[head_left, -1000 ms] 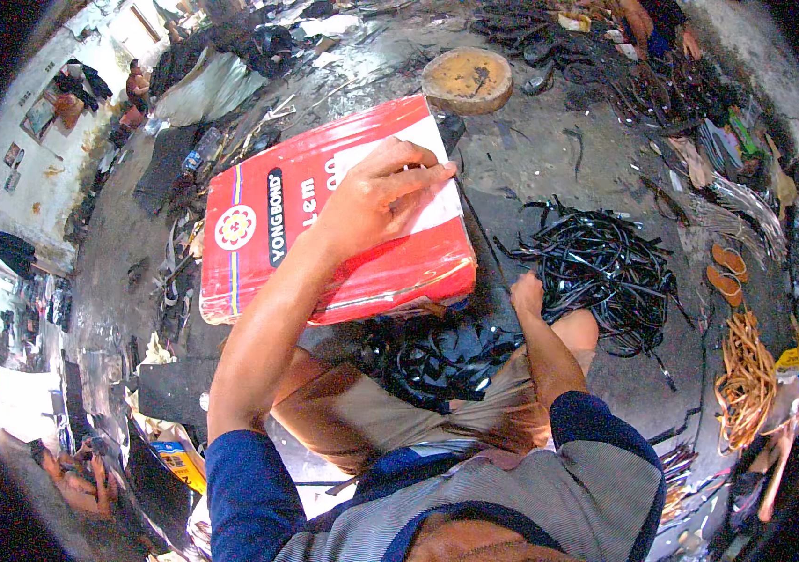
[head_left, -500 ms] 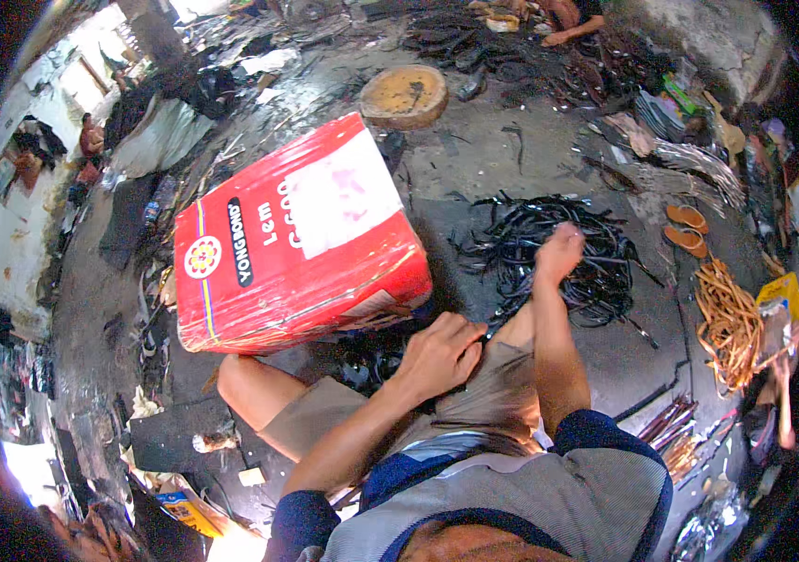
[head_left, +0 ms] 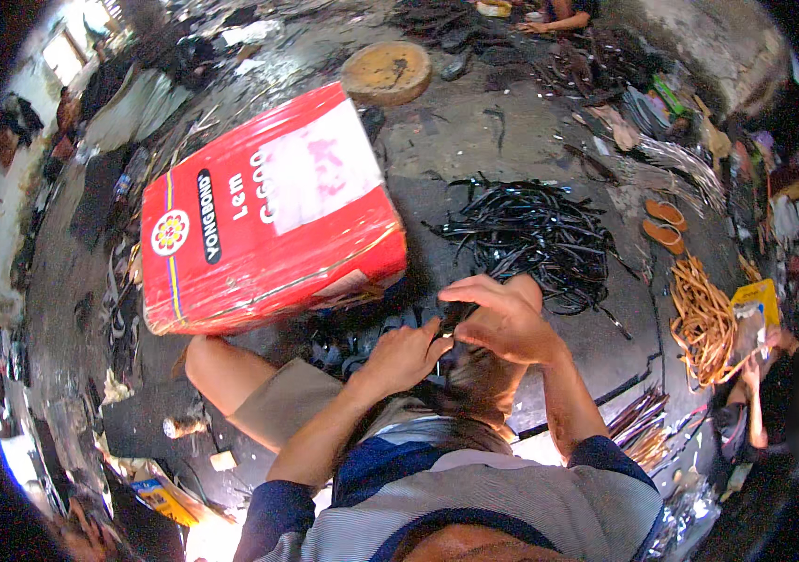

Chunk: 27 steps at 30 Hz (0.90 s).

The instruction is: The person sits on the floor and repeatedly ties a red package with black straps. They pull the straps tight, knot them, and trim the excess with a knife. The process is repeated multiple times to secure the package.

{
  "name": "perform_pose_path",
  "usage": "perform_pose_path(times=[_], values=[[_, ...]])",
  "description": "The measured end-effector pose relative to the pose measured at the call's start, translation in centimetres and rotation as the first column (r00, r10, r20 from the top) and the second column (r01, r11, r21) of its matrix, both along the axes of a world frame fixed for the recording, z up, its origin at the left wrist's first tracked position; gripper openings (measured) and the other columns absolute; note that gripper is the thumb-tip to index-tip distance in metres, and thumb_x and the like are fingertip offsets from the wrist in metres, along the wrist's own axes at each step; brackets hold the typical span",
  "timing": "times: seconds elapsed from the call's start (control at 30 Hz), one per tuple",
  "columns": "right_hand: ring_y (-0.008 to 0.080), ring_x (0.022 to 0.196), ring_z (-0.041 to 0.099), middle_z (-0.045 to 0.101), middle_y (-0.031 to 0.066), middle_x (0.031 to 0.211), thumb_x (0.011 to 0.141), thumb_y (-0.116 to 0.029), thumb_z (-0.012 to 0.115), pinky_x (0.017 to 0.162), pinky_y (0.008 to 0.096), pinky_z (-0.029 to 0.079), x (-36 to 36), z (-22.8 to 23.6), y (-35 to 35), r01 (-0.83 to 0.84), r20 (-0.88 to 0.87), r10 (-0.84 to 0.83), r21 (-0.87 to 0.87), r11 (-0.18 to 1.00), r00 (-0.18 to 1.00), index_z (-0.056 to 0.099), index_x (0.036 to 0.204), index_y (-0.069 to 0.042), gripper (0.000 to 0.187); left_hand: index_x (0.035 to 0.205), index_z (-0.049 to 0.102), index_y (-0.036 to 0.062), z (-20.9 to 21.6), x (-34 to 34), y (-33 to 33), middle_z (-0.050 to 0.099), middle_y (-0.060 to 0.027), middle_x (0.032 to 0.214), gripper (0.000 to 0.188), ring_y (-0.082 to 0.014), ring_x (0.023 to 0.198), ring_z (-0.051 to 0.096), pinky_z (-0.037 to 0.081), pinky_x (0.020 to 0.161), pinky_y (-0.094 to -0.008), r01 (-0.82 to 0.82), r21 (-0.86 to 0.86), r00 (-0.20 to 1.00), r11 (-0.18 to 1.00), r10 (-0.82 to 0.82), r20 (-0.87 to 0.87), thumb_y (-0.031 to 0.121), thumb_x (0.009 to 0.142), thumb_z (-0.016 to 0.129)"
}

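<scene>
My left hand is closed over my lap, its thumb and forefinger pinched at a small dark piece that I cannot make out. Just to its right, my right hand reaches leftward with its fingers stretched and thumb apart; something dark shows in the gap between them. Beyond it on the floor lies a loose heap of glossy black strips, apart from both hands. A large red carton wrapped in clear tape stands tilted at the left, beside my bent knee. Smaller black pieces sit between my legs, partly hidden.
A round wooden block stands beyond the carton. To the right are orange sandals, a bundle of tan strips and brown strips. One person sits at the right edge, another at the far side.
My right hand has come back from the black strip heap to beside my left hand. The whole view has shifted, with the carton and floor things appearing further left.
</scene>
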State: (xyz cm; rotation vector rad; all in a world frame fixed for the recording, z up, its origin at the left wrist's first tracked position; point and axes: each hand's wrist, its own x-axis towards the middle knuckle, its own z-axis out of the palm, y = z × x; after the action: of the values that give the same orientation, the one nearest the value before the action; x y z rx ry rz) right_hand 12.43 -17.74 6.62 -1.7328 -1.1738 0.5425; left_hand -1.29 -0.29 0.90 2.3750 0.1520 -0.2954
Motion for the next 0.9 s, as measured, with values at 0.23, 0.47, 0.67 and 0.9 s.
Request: perform_pose_path(times=[0.23, 0.47, 0.67, 0.9], values=[[0.0282, 0.091, 0.070, 0.072, 0.0094, 0.101, 0.084, -0.024, 0.081, 0.083, 0.0382, 0.055, -0.3, 6.1, 4.0, -0.180, 0.052, 0.182, -0.045, 0.983, 0.982, 0.070, 0.114, -0.008, 0.036, 0.101, 0.067, 0.0081, 11.3, -2.4, 4.3, 0.065, -0.0217, 0.072, 0.029, -0.0412, 0.071, 0.067, 0.052, 0.063, -0.0534, 0.027, 0.013, 0.964, 1.000, -0.029, 0.265, 0.037, 0.096, 0.063], [0.0294, 0.078, 0.068, 0.069, 0.0091, 0.084, 0.081, -0.019, 0.082, 0.067, 0.0376, 0.052, -0.7, 12.1, 6.2, -0.223, 0.416, 0.272, -0.163, 0.961, 0.868, 0.067, 0.093, -0.005, 0.023, 0.135, 0.056, 0.0069, 10.8, -3.1, 3.1, 0.068, -0.0042, 0.081, 0.062, -0.0208, 0.081, 0.068, 0.053, 0.084, -0.0334, -0.130, -0.208, 0.717, 0.969, 0.237, 0.655, 0.012, 0.080, 0.082], [0.0295, 0.090, 0.070, 0.069, 0.0123, 0.095, 0.073, -0.019, 0.085, 0.080, 0.0389, 0.053, 0.9, 17.1, 8.2, -0.419, 0.263, 0.459, -0.195, 0.887, 0.849, 0.060, 0.104, -0.007, 0.041, 0.123, 0.063, 0.0066, 12.5, -7.1, 5.8, 0.066, 0.0014, 0.080, 0.057, -0.0031, 0.076, 0.057, 0.046, 0.074, -0.0223, -0.292, -0.564, 0.746, 0.772, 0.553, 0.372, -0.001, 0.071, 0.085], [0.0105, 0.079, 0.060, 0.061, -0.0032, 0.082, 0.085, -0.011, 0.073, 0.072, 0.0292, 0.050, 6.6, 17.9, 11.3, -0.146, 0.131, 0.160, -0.107, 0.984, 0.978, 0.064, 0.092, -0.006, 0.012, 0.090, 0.068, 0.0059, 17.7, -16.7, 20.7, 0.066, -0.0015, 0.074, 0.012, -0.0065, 0.061, 0.059, 0.046, 0.054, -0.0216, -0.541, -0.422, 0.658, 0.727, 0.679, 0.327, 0.016, 0.087, 0.075]])
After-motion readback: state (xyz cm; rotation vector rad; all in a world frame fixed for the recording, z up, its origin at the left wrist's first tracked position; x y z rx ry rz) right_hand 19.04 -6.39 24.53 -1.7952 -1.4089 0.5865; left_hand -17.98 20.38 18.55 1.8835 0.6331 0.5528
